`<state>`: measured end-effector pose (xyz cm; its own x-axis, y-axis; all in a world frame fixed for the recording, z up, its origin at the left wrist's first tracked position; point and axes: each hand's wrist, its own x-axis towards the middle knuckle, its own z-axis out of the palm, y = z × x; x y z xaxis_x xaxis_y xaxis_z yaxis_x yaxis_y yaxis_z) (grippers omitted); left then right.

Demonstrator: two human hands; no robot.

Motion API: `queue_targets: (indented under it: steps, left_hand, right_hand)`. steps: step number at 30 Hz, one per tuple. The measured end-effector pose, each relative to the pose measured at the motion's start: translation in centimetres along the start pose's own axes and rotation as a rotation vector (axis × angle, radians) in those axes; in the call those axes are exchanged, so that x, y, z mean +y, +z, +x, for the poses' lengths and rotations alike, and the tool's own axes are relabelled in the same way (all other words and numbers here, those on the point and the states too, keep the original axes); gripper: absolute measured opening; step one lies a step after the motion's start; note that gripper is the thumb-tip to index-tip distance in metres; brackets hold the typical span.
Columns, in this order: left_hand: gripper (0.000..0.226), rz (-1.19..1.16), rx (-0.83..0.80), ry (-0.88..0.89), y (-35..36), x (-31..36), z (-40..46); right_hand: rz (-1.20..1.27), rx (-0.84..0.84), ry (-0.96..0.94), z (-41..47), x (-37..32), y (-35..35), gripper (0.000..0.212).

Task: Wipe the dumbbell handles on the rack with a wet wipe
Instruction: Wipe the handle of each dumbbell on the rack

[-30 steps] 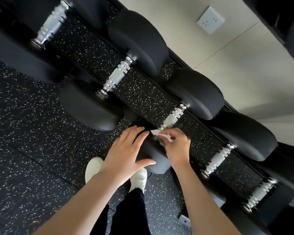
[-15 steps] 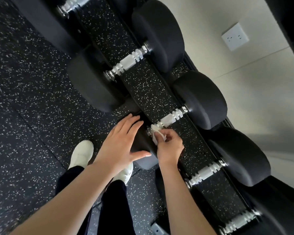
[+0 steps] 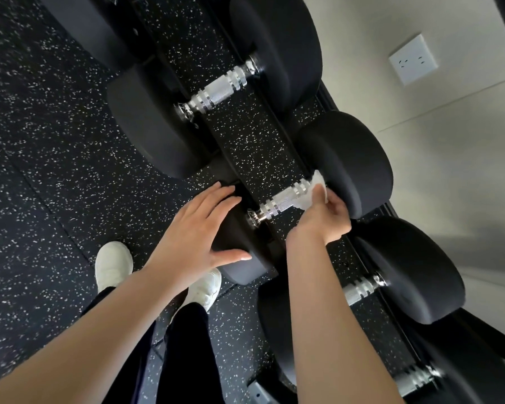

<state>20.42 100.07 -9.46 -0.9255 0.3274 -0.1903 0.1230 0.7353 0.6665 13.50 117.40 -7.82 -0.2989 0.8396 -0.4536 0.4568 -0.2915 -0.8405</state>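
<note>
Looking down at a row of dumbbells with fat matte black round heads and ridged, knurled chrome handles, sitting over speckled black rubber flooring. The right hand (image 3: 322, 217) is pinching a crumpled white wet wipe (image 3: 312, 193) against the far end of the middle handle (image 3: 283, 199), right next to the far head (image 3: 350, 161). The left hand (image 3: 199, 228) lies flat, fingers straight and spread, on the near head (image 3: 242, 249) of that same dumbbell. White sneakers (image 3: 114, 265) below, white wall socket (image 3: 413, 59) far right.
</note>
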Motion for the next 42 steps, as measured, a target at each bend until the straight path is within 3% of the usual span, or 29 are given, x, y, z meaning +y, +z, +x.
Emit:
queue_targets:
  steps: [5, 17, 26, 32, 42]
  left_hand:
    - [0.087, -0.021, 0.007, -0.013, -0.1, 0.2, -0.1]
    - [0.084, 0.01, 0.014, 0.003, 0.0, 0.1, -0.1]
    - [0.084, 0.018, 0.017, 0.012, -0.1, 0.1, -0.1]
    - [0.083, 0.023, 0.037, 0.026, 0.2, 0.0, -0.1]
    - [0.083, 0.02, 0.039, 0.023, 0.0, 0.1, -0.1]
  right_hand:
    - [-0.039, -0.069, 0.07, 0.0, 0.7, -0.2, 0.01]
    - [-0.102, -0.442, 0.072, 1.1, 3.7, -3.6, 0.012]
    - [0.193, -0.264, 0.121, 2.4, 1.9, -1.6, 0.007]
    - [0.464, -0.474, 0.344, 2.6, 3.0, -1.6, 0.007]
    - [-0.055, -0.699, 0.355, 0.5, 6.0, -4.1, 0.017]
